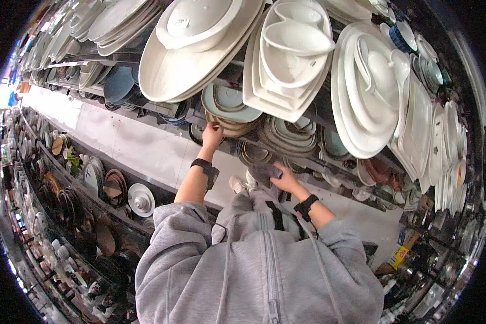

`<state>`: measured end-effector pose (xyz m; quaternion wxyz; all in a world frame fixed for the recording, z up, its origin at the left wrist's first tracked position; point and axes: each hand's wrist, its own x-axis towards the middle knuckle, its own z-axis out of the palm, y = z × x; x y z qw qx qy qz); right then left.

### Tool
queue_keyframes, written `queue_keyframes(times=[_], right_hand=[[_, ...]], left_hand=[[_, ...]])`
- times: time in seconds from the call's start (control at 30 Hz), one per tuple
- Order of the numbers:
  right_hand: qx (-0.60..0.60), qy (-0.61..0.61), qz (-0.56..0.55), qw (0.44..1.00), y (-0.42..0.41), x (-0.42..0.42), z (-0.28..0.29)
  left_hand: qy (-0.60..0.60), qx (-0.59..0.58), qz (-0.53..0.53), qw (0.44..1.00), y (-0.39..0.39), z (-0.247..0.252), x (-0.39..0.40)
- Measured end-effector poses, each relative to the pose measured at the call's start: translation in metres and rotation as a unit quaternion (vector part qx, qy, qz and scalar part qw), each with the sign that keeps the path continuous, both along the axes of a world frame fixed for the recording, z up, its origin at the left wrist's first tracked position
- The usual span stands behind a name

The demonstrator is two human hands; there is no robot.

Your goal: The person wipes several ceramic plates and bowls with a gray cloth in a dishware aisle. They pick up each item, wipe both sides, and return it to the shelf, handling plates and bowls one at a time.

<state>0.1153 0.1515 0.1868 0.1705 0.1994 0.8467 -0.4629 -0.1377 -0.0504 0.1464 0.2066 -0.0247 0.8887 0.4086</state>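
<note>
My left hand (213, 135) reaches to the shelf in front of me, with its fingers bent at the left rim of a stack of brown-edged plates (237, 128). Whether the fingers grip a plate or only touch it, I cannot tell. On top of that stack rest pale blue dishes with brown rims (227, 101). My right hand (285, 179) is closed around a dark grey cloth (263, 173), held low in front of the shelf edge. Just beyond the cloth, on a lower level, are round brown-rimmed dishes (254, 152).
Large white oval platters (166, 79), nested white boat-shaped dishes (275, 107) and white spoons (399, 77) crowd the upper shelf, overhanging my hands. Rectangular brown-rimmed plates (289, 139) stand right of the stack. Behind me on the left, another shelf holds crockery, including a white plate (141, 200). Pale floor (146, 150) runs between.
</note>
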Motion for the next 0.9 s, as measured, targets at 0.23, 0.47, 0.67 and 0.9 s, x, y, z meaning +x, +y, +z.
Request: queue_keyframes(times=[0.23, 0.47, 0.67, 0.9], right_hand=[[-0.03, -0.044, 0.004, 0.999, 0.012, -0.009, 0.012], [-0.009, -0.06, -0.039, 0.997, 0.022, 0.008, 0.028], [0.009, -0.044, -0.05, 0.998, 0.019, 0.018, 0.029], [0.023, 0.019, -0.064, 0.998, 0.005, 0.033, -0.003]], left_hand=[[0.138, -0.095, -0.003, 0.986, 0.013, -0.021, -0.081], [0.103, -0.159, -0.056, 0.98, 0.031, -0.024, -0.101], [0.052, -0.199, -0.108, 0.973, 0.029, -0.029, -0.122], [0.12, -0.183, -0.119, 0.969, 0.024, -0.022, -0.119]])
